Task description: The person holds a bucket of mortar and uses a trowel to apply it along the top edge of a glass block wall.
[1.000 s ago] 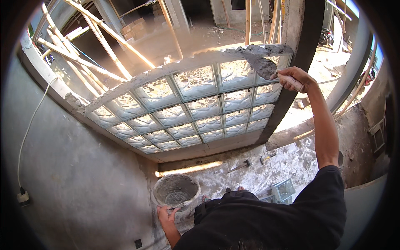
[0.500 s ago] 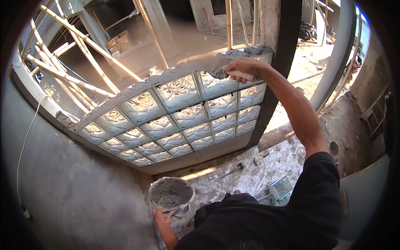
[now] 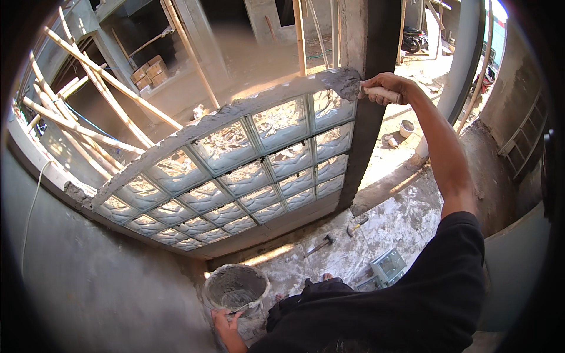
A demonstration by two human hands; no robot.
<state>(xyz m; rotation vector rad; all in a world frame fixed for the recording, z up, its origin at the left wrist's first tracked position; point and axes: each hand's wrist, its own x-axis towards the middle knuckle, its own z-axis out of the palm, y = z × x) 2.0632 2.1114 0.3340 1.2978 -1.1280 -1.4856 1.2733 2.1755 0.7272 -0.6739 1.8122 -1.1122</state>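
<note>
My right hand is wrapped round the pale handle of a trowel. Its blade, coated in grey mortar, lies on the top right end of a wall panel of glass blocks, against the dark post. Along the panel's top edge runs a rough bed of wet mortar. Low in the view, my left hand grips the near rim of a bucket, thumb and fingers at its edge. Grey mortar coats the bucket's inside.
A hammer and another hand tool lie on the dusty floor. Loose glass blocks sit beside my body. Bamboo poles lean beyond the panel at the left. A dark post bounds the panel's right side.
My right hand has carried the trowel rightward along the panel's top, up to the post. The whole view has shifted somewhat. My left hand stays on the bucket rim.
</note>
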